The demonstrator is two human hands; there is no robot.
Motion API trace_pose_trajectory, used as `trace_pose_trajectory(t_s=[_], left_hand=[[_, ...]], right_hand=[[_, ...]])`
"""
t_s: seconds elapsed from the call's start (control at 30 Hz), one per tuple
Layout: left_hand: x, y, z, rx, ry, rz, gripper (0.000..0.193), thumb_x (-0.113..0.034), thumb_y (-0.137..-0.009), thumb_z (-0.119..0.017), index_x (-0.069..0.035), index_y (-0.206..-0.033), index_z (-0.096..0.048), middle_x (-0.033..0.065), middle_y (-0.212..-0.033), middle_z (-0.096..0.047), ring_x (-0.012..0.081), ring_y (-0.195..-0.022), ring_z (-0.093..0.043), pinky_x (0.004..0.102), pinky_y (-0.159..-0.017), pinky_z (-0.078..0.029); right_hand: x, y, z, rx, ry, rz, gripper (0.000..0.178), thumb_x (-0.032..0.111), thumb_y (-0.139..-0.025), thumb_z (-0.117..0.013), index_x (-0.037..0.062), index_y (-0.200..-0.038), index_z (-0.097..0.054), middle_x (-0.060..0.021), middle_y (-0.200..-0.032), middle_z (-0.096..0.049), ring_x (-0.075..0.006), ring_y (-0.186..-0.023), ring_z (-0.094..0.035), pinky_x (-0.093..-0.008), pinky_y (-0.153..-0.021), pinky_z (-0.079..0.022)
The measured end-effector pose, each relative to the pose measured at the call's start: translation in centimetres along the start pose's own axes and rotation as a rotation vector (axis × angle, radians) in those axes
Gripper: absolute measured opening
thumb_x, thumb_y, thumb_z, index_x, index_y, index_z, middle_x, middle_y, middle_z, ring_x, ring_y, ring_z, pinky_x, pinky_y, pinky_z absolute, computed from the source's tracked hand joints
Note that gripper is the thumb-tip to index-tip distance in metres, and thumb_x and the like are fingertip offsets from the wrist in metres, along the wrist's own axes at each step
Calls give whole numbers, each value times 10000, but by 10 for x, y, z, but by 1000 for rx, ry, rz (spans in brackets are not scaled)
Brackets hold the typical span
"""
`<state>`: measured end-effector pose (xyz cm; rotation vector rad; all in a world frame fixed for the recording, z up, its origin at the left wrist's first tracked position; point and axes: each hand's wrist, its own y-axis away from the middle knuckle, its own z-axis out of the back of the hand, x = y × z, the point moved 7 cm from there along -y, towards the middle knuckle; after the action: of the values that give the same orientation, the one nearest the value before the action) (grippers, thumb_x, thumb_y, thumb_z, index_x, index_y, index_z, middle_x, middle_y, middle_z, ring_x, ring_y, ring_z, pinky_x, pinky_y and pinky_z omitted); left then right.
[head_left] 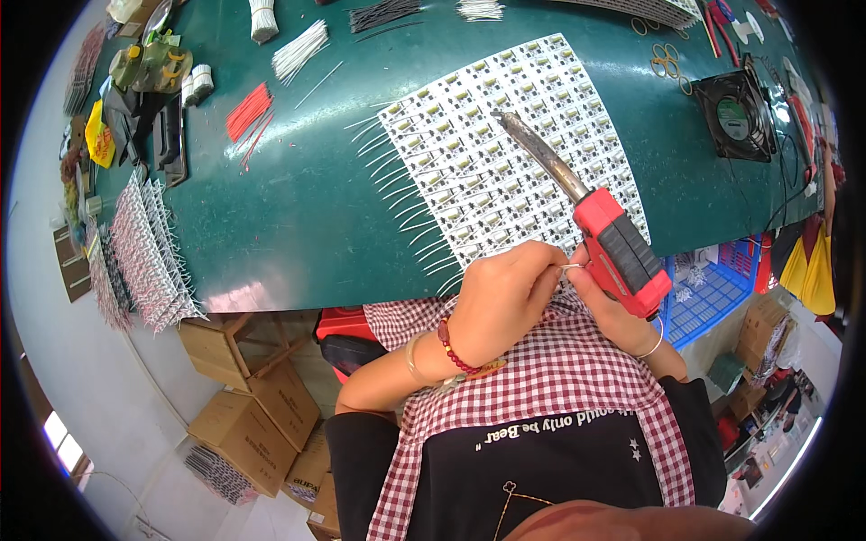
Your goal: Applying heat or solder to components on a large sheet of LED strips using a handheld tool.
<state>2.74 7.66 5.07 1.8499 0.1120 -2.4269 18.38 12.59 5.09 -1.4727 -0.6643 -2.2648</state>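
Note:
A panel of small white circuit boards (pixel 532 117) lies on the green table in front of me, with a row of white wires (pixel 397 194) sticking out along its left edge. My left hand (pixel 505 293) is closed at the panel's near edge, its thumb and forefinger pinching the end of a thin white wire (pixel 570 266). Close beside it, my right hand (pixel 597 305) holds a red and black soldering gun (pixel 622 248), which hides part of that hand. The gun's metal tube slants up and leftward over the boards.
Red wires (pixel 248 113) and white wire bundles (pixel 300 51) lie at the far left. Wired boards are stacked (pixel 149 252) at the left edge. A black fan (pixel 735 117) stands at right, above a blue basket (pixel 713 293). Cardboard boxes (pixel 244 437) sit below the table.

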Motion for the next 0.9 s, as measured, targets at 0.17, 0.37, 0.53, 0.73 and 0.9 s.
trace_pose_trajectory(t_s=[0.17, 0.37, 0.53, 0.73, 0.9], left_hand=[[-6, 0, 2, -31, -75, -55, 156, 2, -839, -694, -39, -987, -719, 86, -800, -702, 173, -591, -661, 284, -540, -520], [-4, 1, 9, -36, -23, -2, 137, 14, -826, -691, -35, -953, -712, 93, -797, -701, 204, -597, -667, 302, -539, -527], [-7, 0, 7, -72, -150, -54, 124, 21, -804, -709, -37, -913, -700, 100, -830, -694, 258, -689, -683, 341, -627, -548], [22, -36, 78, -312, -627, -273, 135, 19, -796, -729, -53, -906, -697, 77, -771, -535, 248, -707, -570, 363, -610, -473], [40, -53, 77, -133, -665, -474, 255, 31, -714, -643, -36, -957, -681, 67, -789, -477, 221, -731, -527, 339, -664, -463]], right_hand=[[0, 1, 2, -9, 40, 33, 320, 8, -877, -735, -20, -1158, -585, -67, -936, -669, -121, -802, -660, -265, -707, -535], [2, -1, -4, -7, 7, -29, 273, 1, -880, -728, -5, -1129, -615, -68, -948, -662, -124, -833, -659, -262, -722, -528], [9, -6, -1, 73, 65, 27, 213, 14, -909, -703, 8, -1110, -632, -64, -958, -666, -135, -876, -651, -282, -776, -520], [8, -5, 13, -118, -384, -70, 241, 224, -983, -680, -2, -1060, -648, -64, -959, -675, -124, -847, -629, -294, -756, -510], [-24, 2, 15, 29, -315, -186, 275, 264, -973, -696, 3, -1029, -630, -61, -853, -651, -111, -778, -607, -284, -690, -503]])
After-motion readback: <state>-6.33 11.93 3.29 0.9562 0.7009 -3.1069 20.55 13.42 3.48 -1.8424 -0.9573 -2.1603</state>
